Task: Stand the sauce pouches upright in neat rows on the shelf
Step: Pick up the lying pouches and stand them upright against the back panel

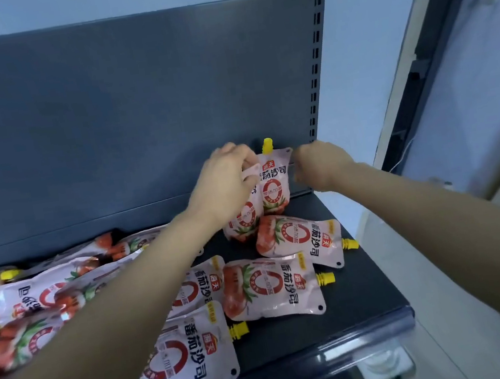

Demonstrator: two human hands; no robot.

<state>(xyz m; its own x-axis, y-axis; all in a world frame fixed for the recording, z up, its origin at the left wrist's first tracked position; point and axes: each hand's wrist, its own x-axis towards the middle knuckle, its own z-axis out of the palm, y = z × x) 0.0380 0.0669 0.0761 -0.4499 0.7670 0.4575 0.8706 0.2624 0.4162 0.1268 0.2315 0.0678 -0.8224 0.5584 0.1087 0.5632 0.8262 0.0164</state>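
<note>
Dark grey metal shelf: two white-and-red plastic sauce pouches upright at rear right.
Left hand grip pinches the front pouch top; right hand sits at the rear pouch right edge, grip state not discernible.

The left and middle of the shelf are blocked by lying sauce pouches, heaped up to the back panel at the left. The rear right corner is filled by two upright sauce pouches, the front one gripped by the left hand. Bare surface is left at the front right corner. Along the right edge the way is narrowed by a yellow cap.
</note>
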